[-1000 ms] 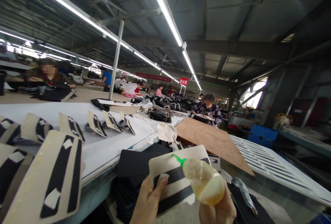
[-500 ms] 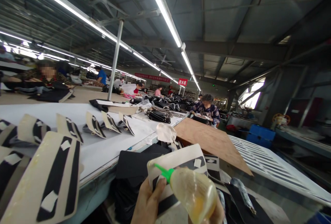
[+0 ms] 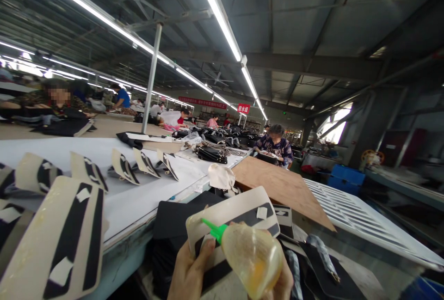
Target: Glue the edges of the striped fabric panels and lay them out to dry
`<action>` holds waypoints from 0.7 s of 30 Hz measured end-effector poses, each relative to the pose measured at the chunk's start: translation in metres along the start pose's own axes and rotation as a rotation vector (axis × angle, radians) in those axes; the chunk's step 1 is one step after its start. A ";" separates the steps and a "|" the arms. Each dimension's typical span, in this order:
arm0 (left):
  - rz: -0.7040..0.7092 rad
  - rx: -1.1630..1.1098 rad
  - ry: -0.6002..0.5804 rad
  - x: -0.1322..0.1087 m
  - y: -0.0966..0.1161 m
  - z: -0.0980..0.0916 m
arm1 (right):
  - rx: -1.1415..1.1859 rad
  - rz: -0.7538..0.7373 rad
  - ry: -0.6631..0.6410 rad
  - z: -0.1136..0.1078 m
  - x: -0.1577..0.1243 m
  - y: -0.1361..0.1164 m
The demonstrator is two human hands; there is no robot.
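The left hand [image 3: 189, 265] pinches a beige panel with black strips [image 3: 239, 203] by its near left corner, thumb on the face, probably so that most of the beige margin lies free of fingers. The panel is held up, tilted, in front of the person, just beyond the edge of the white-covered surface [image 3: 138, 203]; that tilt likely turns its face toward the nozzle. The right hand [image 3: 283, 279] is wrapped around a translucent squeeze bottle [image 3: 251, 256], tipped so that its green nozzle [image 3: 215, 231] points at the margin, perhaps to let the yellowish liquid run forward (whether the tip touches, I cannot tell). At the left, a larger-looking beige panel [image 3: 38, 240] leans with shiny yellowish marks along its margin, and curved panels [image 3: 121, 163] stand spaced along the surface, presumably to keep their faces apart. A black stack [image 3: 169, 219] sits behind the left hand.
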State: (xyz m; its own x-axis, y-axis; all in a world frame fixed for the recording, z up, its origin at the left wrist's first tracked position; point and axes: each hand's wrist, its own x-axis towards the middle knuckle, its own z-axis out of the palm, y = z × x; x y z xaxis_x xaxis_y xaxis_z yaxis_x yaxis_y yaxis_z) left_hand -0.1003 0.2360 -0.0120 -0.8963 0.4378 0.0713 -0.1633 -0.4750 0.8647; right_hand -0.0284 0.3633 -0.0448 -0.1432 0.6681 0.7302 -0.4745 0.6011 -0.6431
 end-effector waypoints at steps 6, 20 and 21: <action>-0.072 0.135 0.166 -0.006 -0.006 -0.005 | -0.001 -0.035 0.109 -0.007 0.012 0.009; -0.096 0.057 0.105 -0.003 -0.002 -0.020 | -0.253 -0.069 0.158 -0.014 0.046 -0.011; -0.081 0.076 0.121 -0.003 -0.002 -0.021 | -0.187 -0.055 0.120 -0.014 0.043 -0.008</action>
State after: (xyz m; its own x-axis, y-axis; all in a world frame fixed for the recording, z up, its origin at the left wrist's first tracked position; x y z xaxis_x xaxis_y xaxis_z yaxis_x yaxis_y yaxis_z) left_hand -0.1064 0.2195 -0.0247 -0.9253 0.3750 -0.0562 -0.2091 -0.3811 0.9006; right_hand -0.0187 0.3937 -0.0114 -0.0114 0.6725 0.7400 -0.3076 0.7018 -0.6425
